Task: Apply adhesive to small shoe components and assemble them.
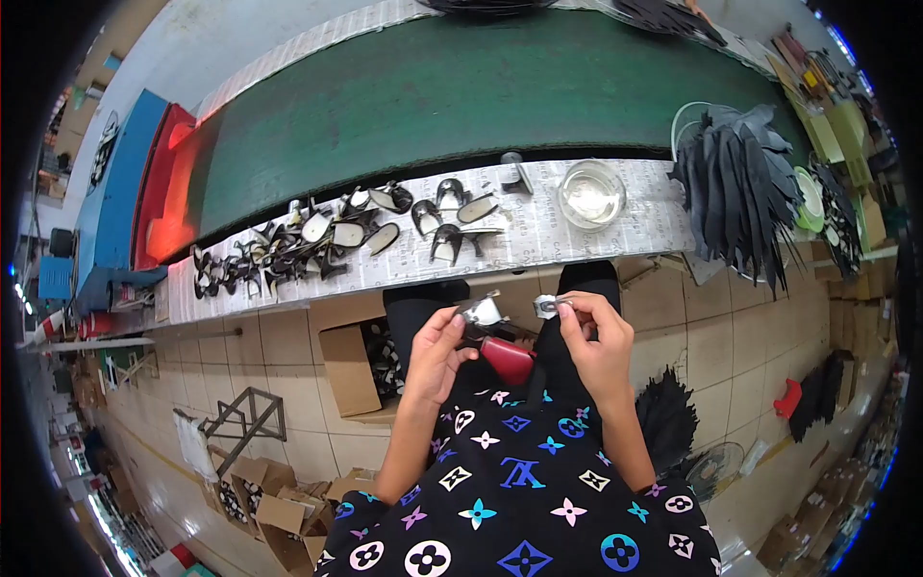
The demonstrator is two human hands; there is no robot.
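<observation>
Pinching white-faced piece [484, 312] in left hand [440, 354], pale part [545, 307] in right hand [600, 338]; if gripped loosely, might drop short of bench [534, 250] edge.

Bench ledge [657, 216], pale printed covering, runs alongside a green conveyor belt [433, 91]. On the ledge, left to right: a dense heap of black shoe heels [317, 228], cream faces showing; a few loose heels [478, 208]; a clear round dish [590, 197]; bundled dark floppy pieces [735, 188], draping over the front edge.
</observation>
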